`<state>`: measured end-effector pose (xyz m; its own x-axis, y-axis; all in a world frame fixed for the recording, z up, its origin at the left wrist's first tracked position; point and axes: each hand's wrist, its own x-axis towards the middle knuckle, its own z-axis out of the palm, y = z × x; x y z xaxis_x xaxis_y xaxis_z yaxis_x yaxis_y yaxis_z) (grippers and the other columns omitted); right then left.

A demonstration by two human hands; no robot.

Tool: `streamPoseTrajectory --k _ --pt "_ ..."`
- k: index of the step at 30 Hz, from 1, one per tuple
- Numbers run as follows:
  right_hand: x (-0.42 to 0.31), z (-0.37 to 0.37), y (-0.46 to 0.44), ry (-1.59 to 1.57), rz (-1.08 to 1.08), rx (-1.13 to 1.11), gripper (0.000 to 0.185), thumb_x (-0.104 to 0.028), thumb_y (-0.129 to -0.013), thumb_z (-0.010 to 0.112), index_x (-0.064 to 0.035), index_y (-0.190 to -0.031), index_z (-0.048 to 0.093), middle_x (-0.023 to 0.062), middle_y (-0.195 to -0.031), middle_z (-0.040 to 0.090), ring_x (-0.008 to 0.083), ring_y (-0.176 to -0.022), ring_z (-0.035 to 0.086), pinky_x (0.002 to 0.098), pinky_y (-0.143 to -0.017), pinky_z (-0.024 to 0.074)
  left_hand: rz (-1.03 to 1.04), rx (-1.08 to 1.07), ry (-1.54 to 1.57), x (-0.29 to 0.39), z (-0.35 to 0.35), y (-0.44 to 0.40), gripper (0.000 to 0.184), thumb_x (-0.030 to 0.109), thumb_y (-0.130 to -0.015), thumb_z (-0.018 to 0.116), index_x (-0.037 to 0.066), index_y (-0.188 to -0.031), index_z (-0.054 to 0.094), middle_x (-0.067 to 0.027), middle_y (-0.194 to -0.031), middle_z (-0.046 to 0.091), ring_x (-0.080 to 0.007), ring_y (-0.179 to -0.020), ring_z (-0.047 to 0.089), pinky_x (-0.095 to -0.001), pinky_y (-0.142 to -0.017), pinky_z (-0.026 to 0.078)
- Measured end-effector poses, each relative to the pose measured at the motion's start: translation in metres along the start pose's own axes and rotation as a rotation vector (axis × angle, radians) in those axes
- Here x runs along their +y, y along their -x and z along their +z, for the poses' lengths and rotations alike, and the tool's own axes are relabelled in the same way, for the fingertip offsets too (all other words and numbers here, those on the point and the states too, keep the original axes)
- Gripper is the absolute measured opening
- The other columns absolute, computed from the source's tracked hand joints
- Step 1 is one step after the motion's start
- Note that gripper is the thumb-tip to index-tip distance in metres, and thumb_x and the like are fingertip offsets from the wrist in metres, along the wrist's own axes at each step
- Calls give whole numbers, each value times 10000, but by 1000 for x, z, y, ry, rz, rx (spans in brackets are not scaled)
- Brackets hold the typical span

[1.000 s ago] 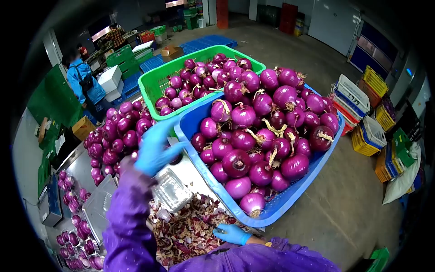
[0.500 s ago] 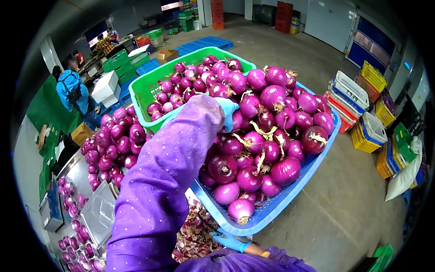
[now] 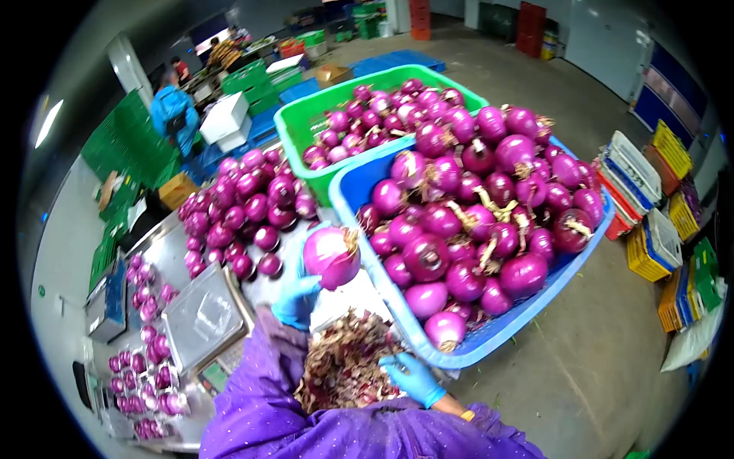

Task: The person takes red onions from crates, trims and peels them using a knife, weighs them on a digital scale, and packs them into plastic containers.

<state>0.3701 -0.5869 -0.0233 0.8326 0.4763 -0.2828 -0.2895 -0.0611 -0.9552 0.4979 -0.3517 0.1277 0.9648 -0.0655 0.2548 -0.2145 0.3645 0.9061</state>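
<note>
My left hand (image 3: pixel 297 297), in a blue glove, grips a large red onion (image 3: pixel 332 256) with a dry root end, left of the blue basket (image 3: pixel 459 358) full of onions. Lower down, my right hand (image 3: pixel 413 379), also gloved in blue, is beside a heap of dry onion skins (image 3: pixel 348 363); its fingers are bent and partly hidden, and anything in them cannot be made out. Behind the blue basket is a green basket (image 3: pixel 306 177) with smaller onions. A pile of peeled onions (image 3: pixel 248 195) lies on the metal table (image 3: pixel 172 229).
At left, a scale (image 3: pixel 202 317) and packed onions in clear trays (image 3: pixel 149 394) stand on the table. A person in blue (image 3: pixel 174 115) is at the far left. Stacked crates (image 3: pixel 628 172) line the right. White boxes (image 3: pixel 225 118) stand behind the onion pile.
My left hand reached over into the blue basket, then came back left and now has an onion in it. The view has shifted. My right hand stays low by the skins.
</note>
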Motion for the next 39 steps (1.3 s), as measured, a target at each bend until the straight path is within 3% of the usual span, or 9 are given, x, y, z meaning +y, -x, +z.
streamPoseTrajectory --k 3,4,6,12,21,28,31,34,39 --pt "-31 15 -6 19 -86 52 194 -127 -875 624 -44 -1050 640 27 -751 629 86 -658 569 251 -590 457 -194 310 205 -1 4 80 892 226 -633 761 41 -1391 328 -144 -1323 478 -293 -1183 524 -416 -994 466" --pt "-57 22 -8 273 -347 103 198 -119 -858 627 -41 -1041 630 92 -746 635 175 -639 619 302 -580 476 -172 310 191 2 10 93 876 208 -650 751 44 -1395 320 -143 -1327 476 -289 -1174 532 -409 -984 474" --pt "-70 35 -20 308 -513 134 167 -106 -842 624 -47 -999 621 151 -763 626 284 -653 643 362 -573 484 -206 374 293 -3 11 113 852 149 -634 749 44 -1372 337 -130 -1263 505 -249 -1164 526 -374 -998 448" --pt "-112 51 -31 474 -463 94 172 -180 -833 603 -55 -950 589 202 -701 595 381 -663 617 427 -593 473 -88 374 -96 -8 8 142 1043 134 -557 871 67 -1400 260 -119 -1297 410 -249 -1167 492 -380 -1003 438" --pt "-108 65 -30 489 -261 -11 209 -115 -796 575 1 -971 568 224 -769 602 339 -665 621 384 -634 470 91 282 -306 -19 -6 162 1026 176 -569 880 71 -1377 257 -111 -1316 361 -227 -1209 429 -365 -1027 392" --pt "-96 71 -25 612 -305 76 164 -119 -799 580 -2 -909 550 226 -738 587 350 -652 613 384 -614 465 75 343 -214 -23 -4 171 986 171 -552 886 79 -1350 315 -103 -1292 397 -228 -1168 460 -371 -1008 413" --pt "-50 61 -19 480 -190 34 182 -174 -815 592 -38 -931 559 227 -777 608 425 -739 604 443 -631 474 -7 289 -233 -39 -5 187 976 129 -548 888 58 -1341 324 -116 -1276 427 -238 -1176 483 -382 -1011 430" --pt "-13 64 -4 377 -171 47 171 -160 -809 586 -32 -917 550 227 -768 601 421 -730 606 443 -622 467 -156 355 -81 -59 8 212 976 103 -551 890 51 -1340 317 -123 -1293 422 -237 -1186 480 -396 -1015 428" --pt "-34 63 0 481 -135 -43 233 -222 -850 583 -19 -962 553 197 -735 614 364 -680 623 387 -651 490 -55 373 -182 -46 6 212 962 145 -554 887 46 -1328 322 -130 -1252 448 -240 -1140 495 -370 -996 429"
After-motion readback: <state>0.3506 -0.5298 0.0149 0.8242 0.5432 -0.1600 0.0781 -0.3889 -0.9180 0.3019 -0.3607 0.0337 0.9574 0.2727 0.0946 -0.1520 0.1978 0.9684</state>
